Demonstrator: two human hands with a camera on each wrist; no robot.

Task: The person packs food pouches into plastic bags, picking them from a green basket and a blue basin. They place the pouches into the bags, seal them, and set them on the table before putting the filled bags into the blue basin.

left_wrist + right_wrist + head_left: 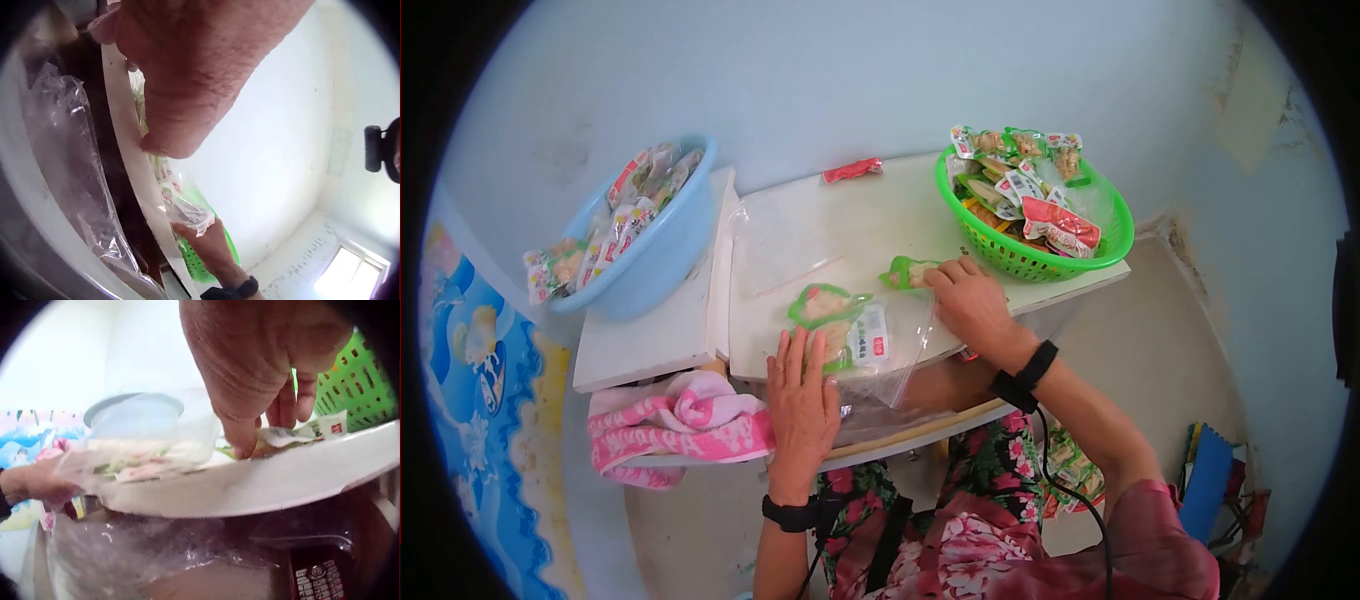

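Note:
On the white tabletop lies a clear zip bag (912, 345) with green-edged snack packets (868, 335) in it; their pale contents show through windows. My left hand (802, 390) rests its extended fingers on the bag's near left side, over one packet. Just beyond the bag's right side, my right hand (975, 305) pinches the end of another green-edged snack packet (905, 272) lying on the table. Thumb and curled fingers meet at this packet (303, 434) in the right wrist view. Its right end is hidden under the fingers.
A green basket (1040, 267) heaped with packets stands at the right; a blue basin (662, 265) of packets stands left. One red packet (852, 170) lies at the back. A pink towel (685, 425) hangs front left. Below the tabletop, a drawer holds plastic bags and a keypad phone (317, 581).

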